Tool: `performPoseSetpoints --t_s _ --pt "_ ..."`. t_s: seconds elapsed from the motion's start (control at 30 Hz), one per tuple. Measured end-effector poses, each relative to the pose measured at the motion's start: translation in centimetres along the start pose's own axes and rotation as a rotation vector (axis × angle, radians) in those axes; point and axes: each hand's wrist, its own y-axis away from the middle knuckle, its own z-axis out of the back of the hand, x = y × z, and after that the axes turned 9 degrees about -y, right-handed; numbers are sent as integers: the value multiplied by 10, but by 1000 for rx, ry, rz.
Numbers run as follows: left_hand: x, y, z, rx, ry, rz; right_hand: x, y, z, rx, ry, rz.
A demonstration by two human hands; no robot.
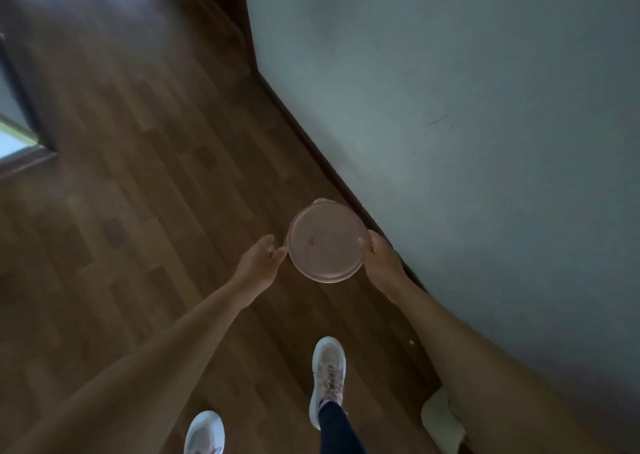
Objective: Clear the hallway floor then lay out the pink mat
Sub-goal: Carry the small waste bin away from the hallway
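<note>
Dim hallway, brown wood-plank floor [145,183], grey-white wall [467,107], dark skirting board [311,148]

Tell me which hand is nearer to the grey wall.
Right. The right hand grips the pink round container on the side toward the grey wall; the left hand holds its opposite side, over the wooden floor.

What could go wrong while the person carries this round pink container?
The left hand and right hand hold the round pink container only by its rim, so it might slip. A pale object lies on the floor by the wall, near the right shoe; the person might trip.
</note>
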Motion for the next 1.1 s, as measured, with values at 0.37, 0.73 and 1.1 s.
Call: performPoseSetpoints --t_s 0.37,0.73,1.1 --pt "32 -140 -106 -64 152 208 -96 -186 0 101 144 15" --pt "77 -211 -181 -55 459 306 -167 -277 -18 65 323 -104" --pt "93 -217 -184 -57 705 394 -166 -285 -25 83 248 -139"
